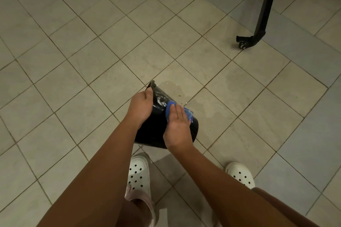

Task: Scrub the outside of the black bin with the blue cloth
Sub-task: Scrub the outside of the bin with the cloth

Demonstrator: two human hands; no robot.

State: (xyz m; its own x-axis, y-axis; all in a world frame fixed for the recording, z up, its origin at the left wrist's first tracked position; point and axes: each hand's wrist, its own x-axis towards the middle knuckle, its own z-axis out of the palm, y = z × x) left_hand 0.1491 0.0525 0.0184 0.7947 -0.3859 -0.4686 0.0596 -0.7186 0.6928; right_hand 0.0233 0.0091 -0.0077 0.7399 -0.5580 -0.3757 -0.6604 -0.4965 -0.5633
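The black bin (156, 127) hangs tilted above the tiled floor, its narrow end pointing away from me. White soap streaks show on its upper side. My left hand (141, 106) grips the bin's left side near the far end. My right hand (177, 125) lies flat on the bin's right side and presses the blue cloth (188, 113) against it. Most of the cloth is hidden under the palm, with only its far edge showing past the fingers.
A wet patch (203, 105) spreads on the tiles just beyond the bin. My two white clogs (138, 177) stand below the bin. A black metal leg with a caster (243, 44) rises at the upper right.
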